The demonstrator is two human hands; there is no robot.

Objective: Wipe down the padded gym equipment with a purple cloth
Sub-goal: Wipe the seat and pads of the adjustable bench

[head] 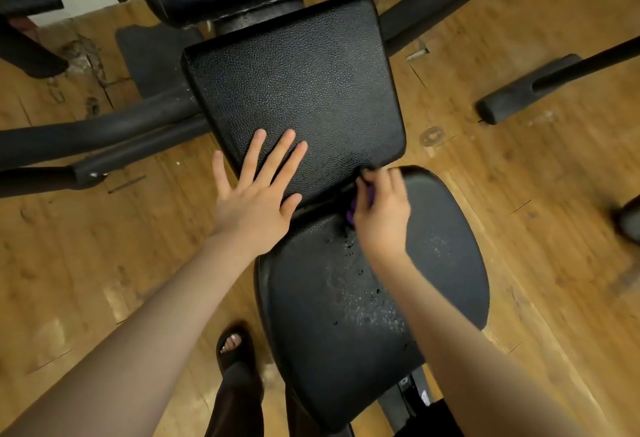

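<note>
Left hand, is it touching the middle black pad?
Touching. The head view shows the left hand lying flat with fingers spread on the near corner of the middle pad, no gap visible.

We see the bench pad (294, 90) in black with a pebbled leather grain; the seat pad (443, 263) is black too, flecked with pale worn speckles and small dark chips. We note a sliver of purple cloth (351, 213) under the right hand (381, 215). Floor (519, 194) is honey-brown wood grain, scuffed. Frame tubes (104, 131) matte black. Sandal (235, 350) is black.
</note>
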